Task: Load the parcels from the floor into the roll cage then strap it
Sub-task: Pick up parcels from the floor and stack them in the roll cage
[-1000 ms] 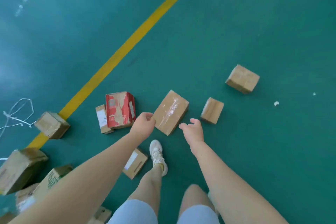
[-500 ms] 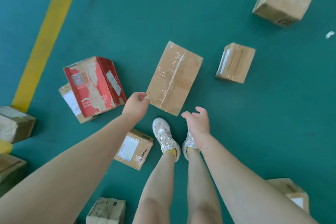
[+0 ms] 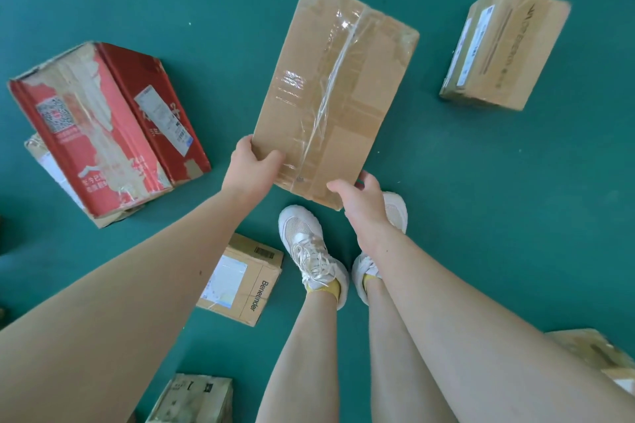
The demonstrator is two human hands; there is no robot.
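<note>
Grabbing the big taped parcel (image 3: pixel 336 89) just ahead of my shoes (image 3: pixel 309 247), I've got my left hand (image 3: pixel 252 165) and right hand (image 3: pixel 360 197) each clamped on a near corner, its long side running away from me.

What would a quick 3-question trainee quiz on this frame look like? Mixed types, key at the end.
1. True or false: the red carton lies to the left of the taped brown carton.
2. Fill in: just left of the left shoe lies a small carton with a ___ label on top.
3. Which parcel do the left hand and the right hand grip, one at each near corner?
A) red carton
B) taped brown carton
C) small carton

Key: 1 true; 2 white; 3 B.
</note>
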